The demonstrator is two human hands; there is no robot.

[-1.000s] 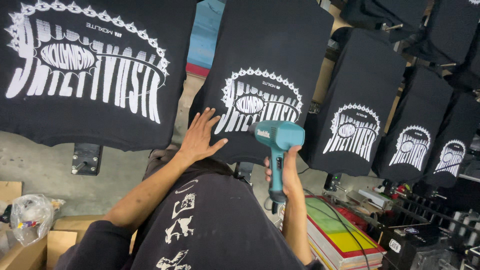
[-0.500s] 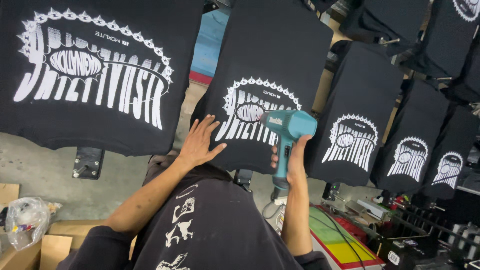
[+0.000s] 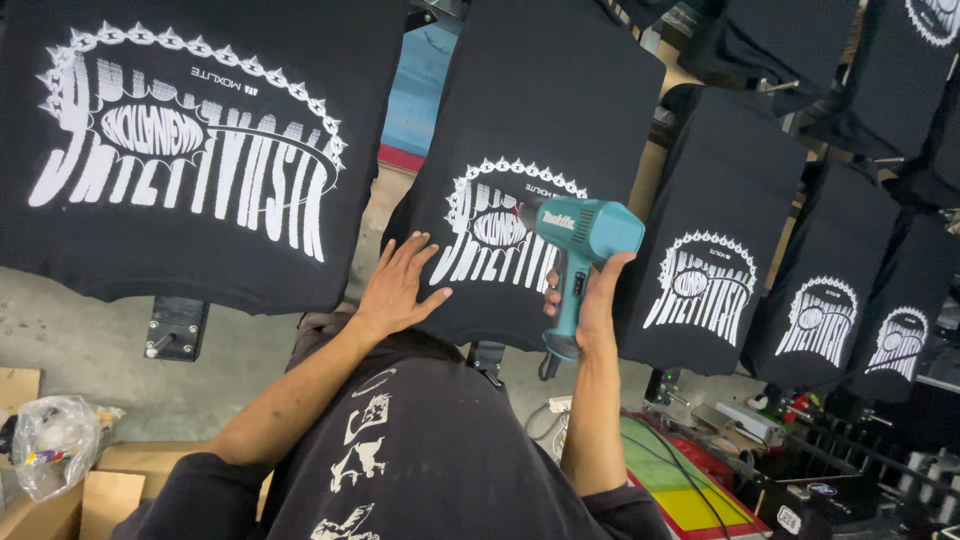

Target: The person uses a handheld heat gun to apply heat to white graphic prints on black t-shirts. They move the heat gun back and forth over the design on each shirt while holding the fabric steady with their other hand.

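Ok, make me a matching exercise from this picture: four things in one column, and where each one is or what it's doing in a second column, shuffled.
Things:
1. left hand
2. right hand
3. heat gun
4. plastic bag

Places or states:
A. teal, nozzle aimed at the white print
B. lying flat on the black shirt's lower edge
C. on the floor at lower left
D. wrapped around a tool's handle

Pairs: 1-B, 2-D, 3-A, 4-C
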